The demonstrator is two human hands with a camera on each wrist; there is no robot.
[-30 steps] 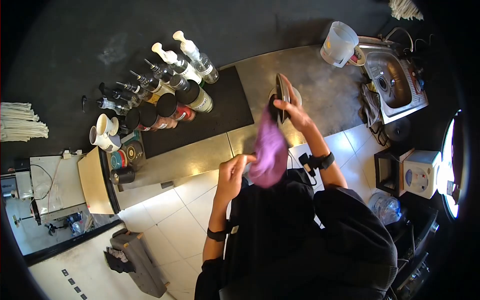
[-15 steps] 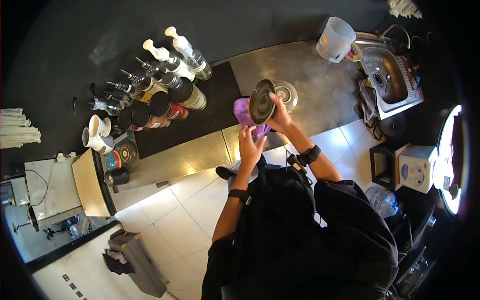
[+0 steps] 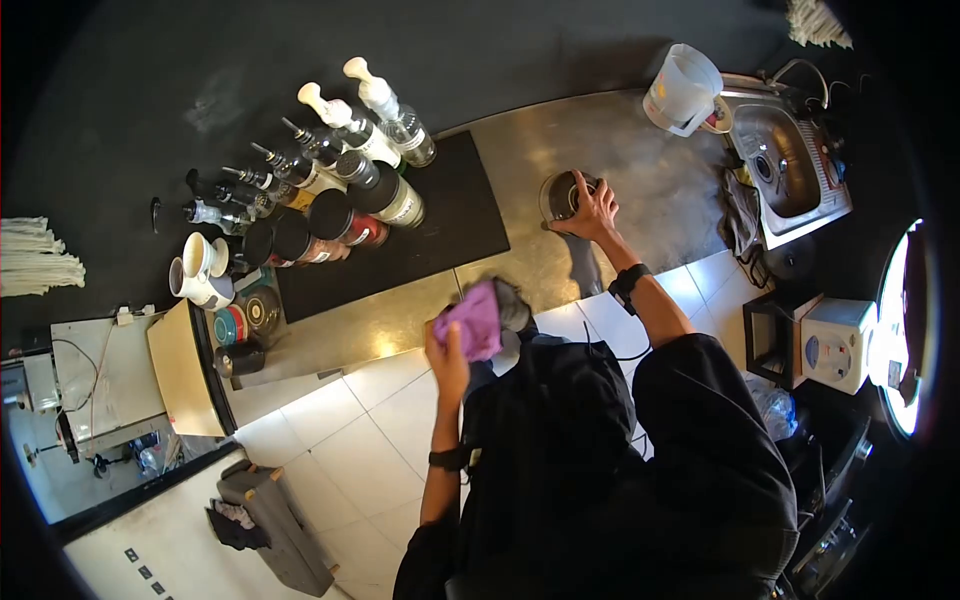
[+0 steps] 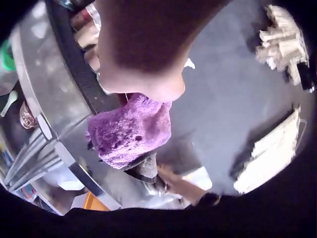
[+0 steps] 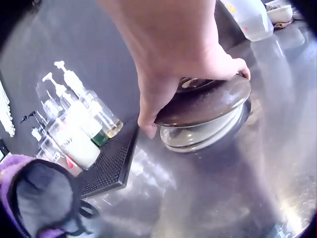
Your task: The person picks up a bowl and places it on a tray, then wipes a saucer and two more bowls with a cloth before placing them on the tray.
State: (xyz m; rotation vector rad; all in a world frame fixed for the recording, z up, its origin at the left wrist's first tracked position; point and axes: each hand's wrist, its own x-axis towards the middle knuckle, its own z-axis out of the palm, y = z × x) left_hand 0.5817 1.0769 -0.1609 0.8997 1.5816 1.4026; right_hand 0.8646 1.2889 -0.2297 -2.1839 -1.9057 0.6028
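Observation:
My right hand (image 3: 594,212) grips a dark brown saucer (image 5: 210,105) by its rim from above, thumb on one side and fingers spread across to the other. The saucer lies over pale saucers (image 5: 198,135) stacked on the steel counter. In front of the counter's near edge, my left hand (image 3: 450,360) holds a fuzzy purple cloth (image 3: 476,318). A dark grey side of the cloth (image 3: 514,300) hangs toward the counter. Part of that grey side and a small loop show at the lower left in the right wrist view.
A black mat (image 3: 455,220) left of the saucers carries pump bottles (image 3: 405,130), pourer bottles and dark-lidded jars (image 3: 400,205). White cups (image 3: 205,275) stand at its left end. Toward the right are a translucent pitcher (image 3: 682,90), a draped grey cloth (image 3: 741,212) and a sink (image 3: 785,160).
The dark saucer, earlier raised and tilted against the purple cloth, has come down onto the stack in my right hand. My left hand has drawn the cloth away, left and toward my body.

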